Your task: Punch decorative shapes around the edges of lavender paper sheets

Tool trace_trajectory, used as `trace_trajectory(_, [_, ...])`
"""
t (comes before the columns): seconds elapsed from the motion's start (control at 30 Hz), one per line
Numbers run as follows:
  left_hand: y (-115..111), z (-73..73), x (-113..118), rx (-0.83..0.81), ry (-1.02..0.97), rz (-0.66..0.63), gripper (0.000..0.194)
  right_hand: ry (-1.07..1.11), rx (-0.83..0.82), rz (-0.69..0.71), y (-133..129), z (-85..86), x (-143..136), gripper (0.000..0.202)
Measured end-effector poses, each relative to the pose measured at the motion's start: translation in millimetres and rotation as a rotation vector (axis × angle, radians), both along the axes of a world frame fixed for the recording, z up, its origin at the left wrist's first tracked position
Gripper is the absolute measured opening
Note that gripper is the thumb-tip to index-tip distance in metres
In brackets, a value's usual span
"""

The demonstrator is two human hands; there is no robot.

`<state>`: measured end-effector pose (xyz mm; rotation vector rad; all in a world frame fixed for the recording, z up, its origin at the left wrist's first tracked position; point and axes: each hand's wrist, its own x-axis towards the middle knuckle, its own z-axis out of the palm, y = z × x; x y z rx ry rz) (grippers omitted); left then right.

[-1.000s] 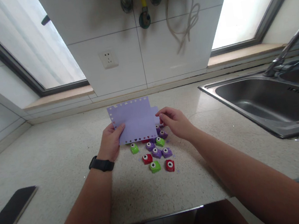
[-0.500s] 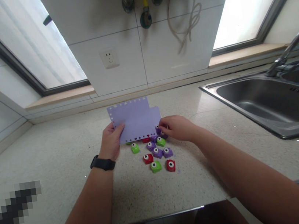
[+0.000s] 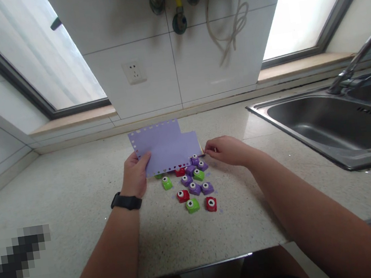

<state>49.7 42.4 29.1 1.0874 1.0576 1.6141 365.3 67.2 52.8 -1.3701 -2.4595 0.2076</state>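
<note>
My left hand grips a purple sheet of paper at its left side, thumb on top. Small shapes are punched along the sheet's top, left and bottom edges. Behind its right side lies another purple piece of paper, with a thin dark edge at its lower right corner. My right hand is closed beside that corner, fingertips pinched together; what they hold, if anything, is hidden. Below the paper lie small craft punches: purple ones, green ones and red ones, with white round buttons.
Tiny purple paper bits lie around the punches on the speckled counter. A steel sink with a tap is at the right. Behind stands a tiled wall with a socket and pipe valves.
My right hand has moved slightly right, off the purple punches beside the paper. The held sheet and my left hand have shifted a little left.
</note>
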Motion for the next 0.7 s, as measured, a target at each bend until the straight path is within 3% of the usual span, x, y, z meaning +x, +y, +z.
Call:
trace_trajectory(0.47, [2,-0.1,1,-0.005,-0.004,0.02,0.042,0.115,-0.084,0.162,-8,-0.5,-11,0.014])
trace_trajectory(0.7, [3,-1.2,1,-0.011,-0.023,0.041,0.043,0.207,0.048,0.349,-16,-10.0,-33,0.013])
